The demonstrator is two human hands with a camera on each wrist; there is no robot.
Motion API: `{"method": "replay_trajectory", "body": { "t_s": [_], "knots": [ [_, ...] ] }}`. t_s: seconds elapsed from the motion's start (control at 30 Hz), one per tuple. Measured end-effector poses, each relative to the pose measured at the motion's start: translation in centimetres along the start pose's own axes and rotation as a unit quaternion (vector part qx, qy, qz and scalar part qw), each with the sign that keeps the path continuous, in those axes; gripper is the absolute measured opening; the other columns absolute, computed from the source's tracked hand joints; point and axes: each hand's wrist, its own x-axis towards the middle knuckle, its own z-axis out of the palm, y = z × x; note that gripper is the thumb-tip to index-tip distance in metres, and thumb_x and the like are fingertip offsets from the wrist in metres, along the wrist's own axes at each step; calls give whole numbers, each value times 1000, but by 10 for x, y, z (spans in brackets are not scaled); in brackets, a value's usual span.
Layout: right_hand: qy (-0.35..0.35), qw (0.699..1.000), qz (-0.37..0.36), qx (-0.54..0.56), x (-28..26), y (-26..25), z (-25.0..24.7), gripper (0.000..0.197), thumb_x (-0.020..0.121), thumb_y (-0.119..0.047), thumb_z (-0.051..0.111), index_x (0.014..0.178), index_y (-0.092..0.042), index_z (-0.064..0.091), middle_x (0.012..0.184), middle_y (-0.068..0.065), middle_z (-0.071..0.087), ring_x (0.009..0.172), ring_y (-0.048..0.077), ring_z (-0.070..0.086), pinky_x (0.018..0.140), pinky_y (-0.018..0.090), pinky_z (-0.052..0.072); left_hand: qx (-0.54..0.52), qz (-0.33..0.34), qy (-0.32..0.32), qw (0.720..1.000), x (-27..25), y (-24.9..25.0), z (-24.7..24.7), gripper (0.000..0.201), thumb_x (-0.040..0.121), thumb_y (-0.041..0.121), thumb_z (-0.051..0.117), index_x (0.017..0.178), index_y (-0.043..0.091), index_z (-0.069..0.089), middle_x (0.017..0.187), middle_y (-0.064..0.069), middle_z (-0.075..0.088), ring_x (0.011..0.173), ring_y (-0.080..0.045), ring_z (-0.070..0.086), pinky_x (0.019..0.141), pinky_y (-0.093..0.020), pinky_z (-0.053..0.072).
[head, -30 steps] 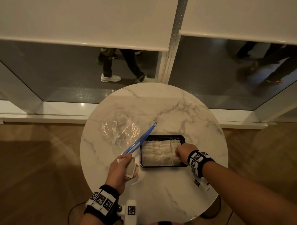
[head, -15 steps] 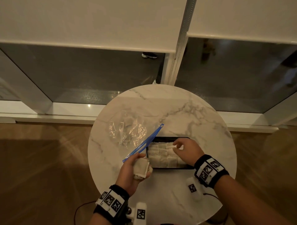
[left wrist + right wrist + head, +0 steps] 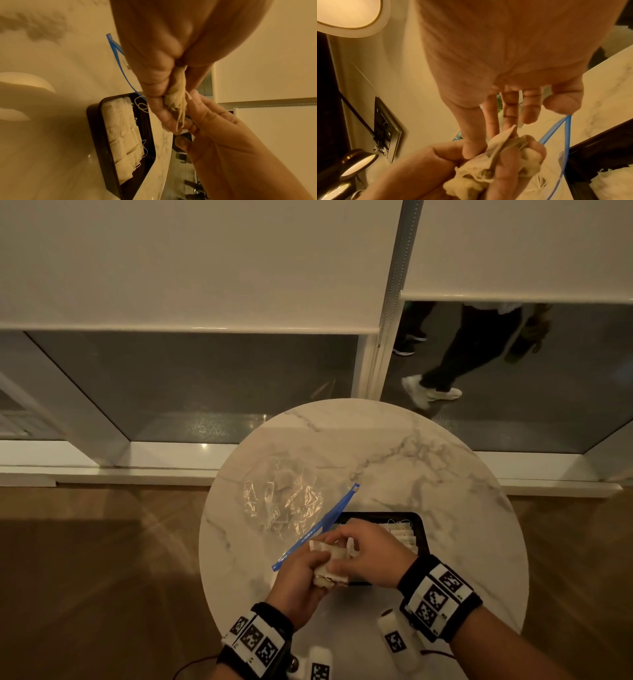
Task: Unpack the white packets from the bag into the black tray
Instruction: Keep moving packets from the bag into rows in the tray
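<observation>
My left hand (image 3: 301, 571) grips a bunch of white packets (image 3: 330, 563) just left of the black tray (image 3: 419, 525). The bunch shows as crumpled packets (image 3: 489, 175) in the right wrist view and as a bundle (image 3: 176, 100) in the left wrist view. My right hand (image 3: 368, 553) reaches over the tray and pinches one packet at the top of the bunch between thumb and fingers (image 3: 474, 147). The tray (image 3: 96, 129) holds rows of white packets (image 3: 123, 136) with strings. The clear bag (image 3: 284, 501) with a blue zip strip (image 3: 318, 529) lies flat on the table left of the tray.
A round marble table (image 3: 428, 460) carries everything. Its near edge is by my wrists. Beyond it stand a window with blinds and a person's legs (image 3: 455, 357) outside. Wood floor lies to both sides.
My right hand left the tray's packets and came left to the bunch in my left hand. My left hand lifted the bunch toward the tray. The head view shifted left.
</observation>
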Motion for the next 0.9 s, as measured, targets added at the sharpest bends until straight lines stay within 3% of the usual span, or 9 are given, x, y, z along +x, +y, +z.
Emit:
{"method": "replay_trajectory", "body": {
  "t_s": [0.13,0.23,0.33,0.43,0.53,0.63,0.7,0.8,0.9],
  "knots": [
    [1,1000,8,27,3,-1,-2,20,70,-35,82,77,-37,63,91,-12,65,78,-1,58,72,18,45,-2,13,1,1000,-7,4,12,32,101,15,45,123,10,67,119,-18,71,103,-30,68,79,-42,56],
    [5,999,22,45,1,-2,-8,14,73,-35,79,73,-32,65,81,-14,64,68,-1,54,64,14,42,-27,18,17,999,-8,1,13,33,102,23,45,121,10,69,119,-16,71,99,-27,68,72,-38,56],
    [37,987,11,154,-1,2,-10,12,76,-22,80,73,-24,68,75,-12,66,69,1,55,66,16,45,-35,42,65,996,-1,-2,6,28,101,15,47,121,7,65,116,-21,70,91,-28,69,67,-37,57],
    [116,936,33,332,-1,8,-8,19,80,-2,75,73,-15,63,70,-2,67,66,9,60,59,20,48,-33,71,94,992,3,-1,-4,26,97,1,44,115,7,63,104,-22,70,85,-28,67,65,-37,57],
    [166,877,85,443,2,15,-9,19,84,2,68,90,-14,60,74,3,69,68,17,62,55,28,46,-51,84,106,990,3,-1,-13,29,96,-5,41,111,9,61,106,-21,68,91,-33,66,74,-41,55],
    [178,804,115,555,4,31,-10,33,88,9,59,111,-15,61,77,4,70,78,20,65,75,39,54,-83,85,114,986,5,-2,-24,27,96,-5,43,115,8,58,116,-22,70,110,-44,63,77,-42,54],
    [185,782,114,585,5,39,-11,37,88,13,56,114,-11,64,77,6,66,80,19,64,86,40,52,-95,88,113,985,6,-2,-31,28,96,-3,44,120,1,57,117,-23,70,111,-45,62,74,-40,56],
    [193,794,143,558,9,50,-8,31,87,17,53,107,0,69,92,15,68,84,22,66,76,32,58,-107,88,124,983,6,-1,-40,31,97,-1,46,127,-2,54,120,-30,66,112,-45,63,83,-45,59],
    [188,842,218,457,17,70,5,20,86,4,60,89,-8,76,100,16,72,92,28,68,78,41,58,-120,94,124,980,3,3,-42,31,96,0,50,127,0,54,122,-30,65,117,-45,61,73,-40,63]
  ]
}}
